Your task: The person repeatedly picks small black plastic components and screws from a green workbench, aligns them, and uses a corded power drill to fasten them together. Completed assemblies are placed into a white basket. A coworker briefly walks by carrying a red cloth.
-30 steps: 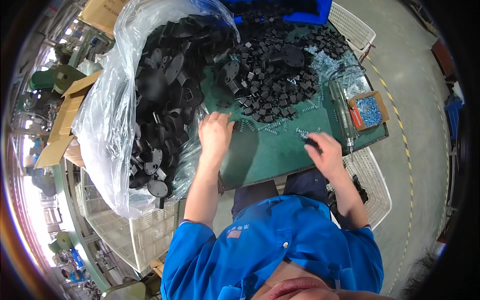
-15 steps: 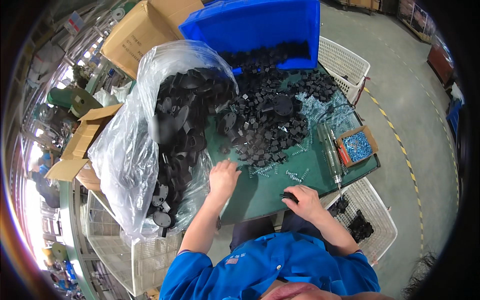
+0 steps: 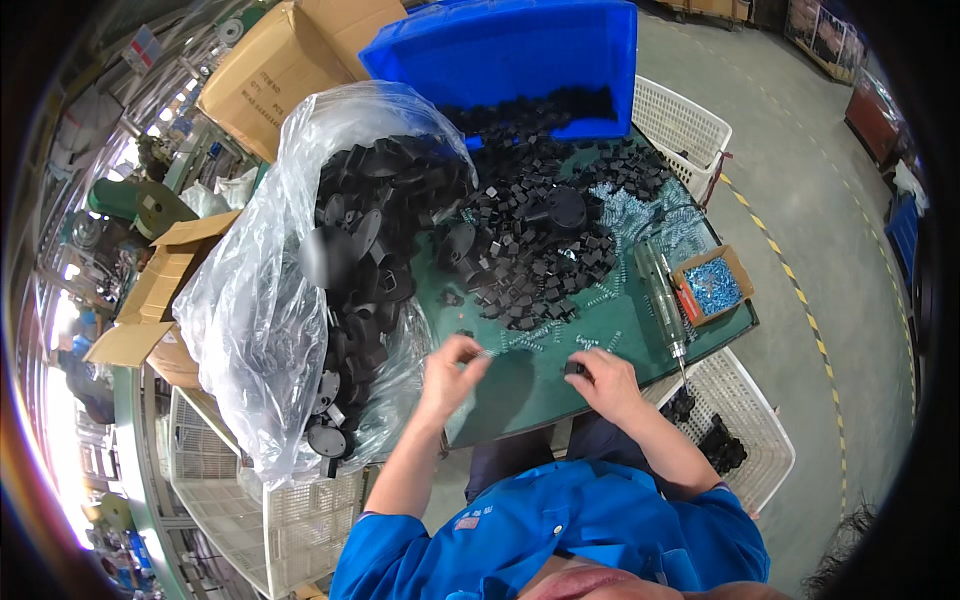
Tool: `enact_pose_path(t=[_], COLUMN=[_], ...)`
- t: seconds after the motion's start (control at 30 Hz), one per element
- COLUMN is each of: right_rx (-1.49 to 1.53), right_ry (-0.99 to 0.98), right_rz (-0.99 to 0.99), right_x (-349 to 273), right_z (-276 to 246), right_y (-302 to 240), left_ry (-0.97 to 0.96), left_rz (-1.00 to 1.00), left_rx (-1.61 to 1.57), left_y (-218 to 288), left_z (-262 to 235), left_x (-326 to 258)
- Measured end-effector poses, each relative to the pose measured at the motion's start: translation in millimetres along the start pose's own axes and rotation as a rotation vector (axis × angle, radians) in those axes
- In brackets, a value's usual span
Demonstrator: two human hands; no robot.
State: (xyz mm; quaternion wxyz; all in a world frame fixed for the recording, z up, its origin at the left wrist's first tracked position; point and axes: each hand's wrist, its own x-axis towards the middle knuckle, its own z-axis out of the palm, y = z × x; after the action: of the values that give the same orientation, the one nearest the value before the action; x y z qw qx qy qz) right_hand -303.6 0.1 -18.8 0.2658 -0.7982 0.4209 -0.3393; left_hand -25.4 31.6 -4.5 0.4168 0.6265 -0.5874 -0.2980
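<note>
Small black block (image 3: 574,368) is over the green table (image 3: 530,400), near its front edge, pinched by thumb and fingers of the right hand (image 3: 608,386). Exposed end points left; long axis unreadable (fingers cover the rest). Left hand (image 3: 452,372): fingers curled beside coil springs (image 3: 527,341), can't tell if gripping. Right corner: carton (image 3: 743,272) of tiny bluish fasteners (image 3: 712,287). Left edge: clear bag (image 3: 250,270), round-flanged black parts (image 3: 327,440). Far edge: blue bin (image 3: 510,60), top cut off, black pieces (image 3: 560,108) inside.
</note>
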Motion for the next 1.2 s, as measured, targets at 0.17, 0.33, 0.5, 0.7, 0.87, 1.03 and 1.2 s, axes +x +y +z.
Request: enact_pose_path(t=[0.17, 0.33, 0.5, 0.7, 0.87, 1.03, 1.2], right_rx=[0.397, 0.243, 0.063, -0.151, 0.029, 0.216, 0.254], right_ry=[0.124, 0.092, -0.09, -0.08, -0.138, -0.034, -0.104], right_rz=[-0.007, -0.199, -0.233, -0.319, -0.223, -0.119, 0.141], right_x=[32.8, 32.8, 31.5, 35.3, 39.3, 31.6, -4.6], right_z=[-0.9, 5.1, -10.7, -27.4, -43.0, -51.3, -62.6], right_y=[-40.9, -49.5, -48.4, -64.3, -59.5, -50.0, -18.5], left_ry=[-0.047, -0.126, -0.247, -0.384, -0.398, -0.485, -0.536], left_rz=[-0.258, -0.186, -0.006, -0.162, -0.364, -0.506, -0.457], left_rx=[-0.865, -0.759, -0.623, -0.71, -1.359, -1.53, -1.574], left_y=[2.7, 17.3, 18.2, 28.7, 21.6, 37.0, 40.2], left_z=[44.4, 40.8, 34.0, 41.3, 78.3, 95.2, 101.7], left_x=[-29.0, -26.7, -17.5, -9.2, -17.6, -2.5, -19.5])
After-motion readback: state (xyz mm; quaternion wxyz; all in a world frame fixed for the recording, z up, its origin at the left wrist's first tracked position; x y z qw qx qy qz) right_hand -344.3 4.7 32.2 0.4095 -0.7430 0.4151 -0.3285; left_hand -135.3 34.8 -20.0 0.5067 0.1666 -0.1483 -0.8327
